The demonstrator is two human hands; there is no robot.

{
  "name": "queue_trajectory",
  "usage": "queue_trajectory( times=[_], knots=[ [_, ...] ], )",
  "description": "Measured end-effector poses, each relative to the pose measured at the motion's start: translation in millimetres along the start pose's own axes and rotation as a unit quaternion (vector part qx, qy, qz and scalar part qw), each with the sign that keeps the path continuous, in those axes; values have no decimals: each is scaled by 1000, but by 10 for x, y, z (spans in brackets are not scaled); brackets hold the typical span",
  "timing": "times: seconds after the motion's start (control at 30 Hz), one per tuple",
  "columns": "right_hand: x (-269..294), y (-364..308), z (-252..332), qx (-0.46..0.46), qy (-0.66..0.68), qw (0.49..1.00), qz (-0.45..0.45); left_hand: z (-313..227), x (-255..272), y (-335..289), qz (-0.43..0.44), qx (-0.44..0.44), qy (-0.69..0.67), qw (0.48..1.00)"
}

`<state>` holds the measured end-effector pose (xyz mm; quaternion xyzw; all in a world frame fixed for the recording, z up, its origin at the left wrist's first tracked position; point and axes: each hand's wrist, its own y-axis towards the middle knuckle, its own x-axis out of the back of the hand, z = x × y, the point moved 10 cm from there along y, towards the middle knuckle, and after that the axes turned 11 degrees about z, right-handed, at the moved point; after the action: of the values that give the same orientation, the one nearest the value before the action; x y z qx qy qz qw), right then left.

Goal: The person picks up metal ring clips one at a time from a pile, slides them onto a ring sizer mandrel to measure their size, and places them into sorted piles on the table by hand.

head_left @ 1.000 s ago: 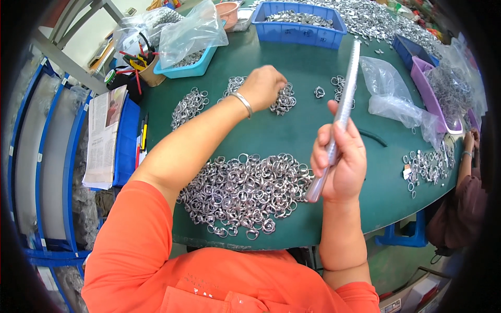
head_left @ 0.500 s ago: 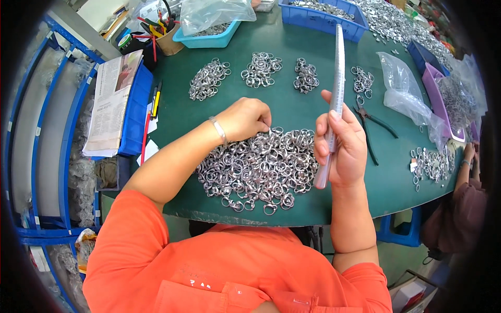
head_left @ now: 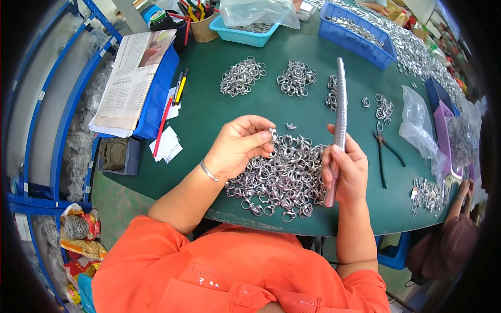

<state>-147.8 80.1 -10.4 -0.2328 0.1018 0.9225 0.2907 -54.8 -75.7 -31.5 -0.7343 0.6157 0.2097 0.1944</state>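
Between the thumb and fingertips of my left hand [head_left: 235, 146] is a small metal ring [head_left: 272, 135], held just over the upper left edge of a big heap of silver-coloured rings [head_left: 276, 177]. My right hand [head_left: 348, 169] is wrapped round the lower part of a ring mandrel [head_left: 341, 104], a long tapered metal rod with marks along it. The rod stands nearly upright at the heap's right side, thin end up. A loose ring [head_left: 290, 125] lies just beyond the heap. Nothing is threaded on the visible part of the rod.
Smaller ring piles [head_left: 243, 76] line the green table [head_left: 209, 125]. Pliers [head_left: 386, 151] and a clear plastic bag [head_left: 416, 122] lie to the right. Farther back are a turquoise tray [head_left: 245, 35] and a blue bin [head_left: 360, 44]. Another person's hands [head_left: 463, 189] are at the right edge.
My left hand has risen off the heap and turned, now showing a ring in its fingertips. My right hand still grips the mandrel. The whole view has shifted, with the table appearing farther right.
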Motion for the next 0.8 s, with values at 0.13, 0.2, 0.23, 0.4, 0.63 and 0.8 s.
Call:
queue_trajectory(
  times=[0.13, 0.2, 0.23, 0.4, 0.63, 0.8],
  knots=[
    [11, 5, -28, -11, -21, 1000, -17, 47, 73, 2, 11, -17, -59, 998],
    [7, 8, -46, -14, -26, 999, -17, 34, 58, -6, 17, -26, -77, 997],
    [9, 7, -54, -16, -30, 999, -18, 17, 41, -3, 25, -35, -94, 995],
    [-2, 5, -95, -30, -30, 999, -12, 16, 20, -1, 52, -11, -170, 984],
    [-112, -43, -169, -71, -36, 997, 21, 66, 151, 17, 41, -42, -210, 976],
    [-167, -64, -207, -88, -86, 991, 53, -45, 174, 22, -1, -48, -208, 977]
  ],
)
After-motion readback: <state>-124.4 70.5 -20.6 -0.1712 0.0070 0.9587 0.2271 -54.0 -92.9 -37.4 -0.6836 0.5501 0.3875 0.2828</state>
